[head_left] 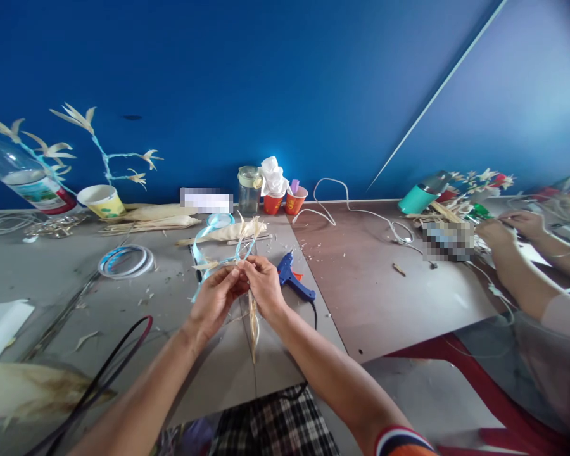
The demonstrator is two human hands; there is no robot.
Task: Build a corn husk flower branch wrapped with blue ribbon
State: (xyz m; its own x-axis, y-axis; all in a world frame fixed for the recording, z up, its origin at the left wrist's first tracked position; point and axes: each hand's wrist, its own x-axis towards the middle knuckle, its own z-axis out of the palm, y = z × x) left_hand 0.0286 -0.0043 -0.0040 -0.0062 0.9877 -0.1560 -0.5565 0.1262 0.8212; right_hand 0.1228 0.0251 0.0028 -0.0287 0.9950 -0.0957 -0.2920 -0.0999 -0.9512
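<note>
My left hand [218, 297] and my right hand [266, 288] meet above the table, fingertips pinched together. Between them is a dried-husk flower stem [247, 244], with pale pointed petals and light blue wrapping. Which finger presses where is partly hidden. A blue ribbon [199, 247] trails down to the left of the stem, by my left hand. Below my fingers hangs a narrow dry husk strip [253, 323]. Just right of my right hand lies a blue glue gun [292, 277] with an orange trigger. Behind the stem rests a pale dried husk [232, 232].
Rolls of tape [126, 261] lie at left, before a yellow paper cup [101, 201] and a plastic bottle [40, 190]. Red cups [273, 204] and a glass jar [249, 193] stand along the blue wall. A white cable [375, 212] crosses the right table, where another person's hands [496, 234] work.
</note>
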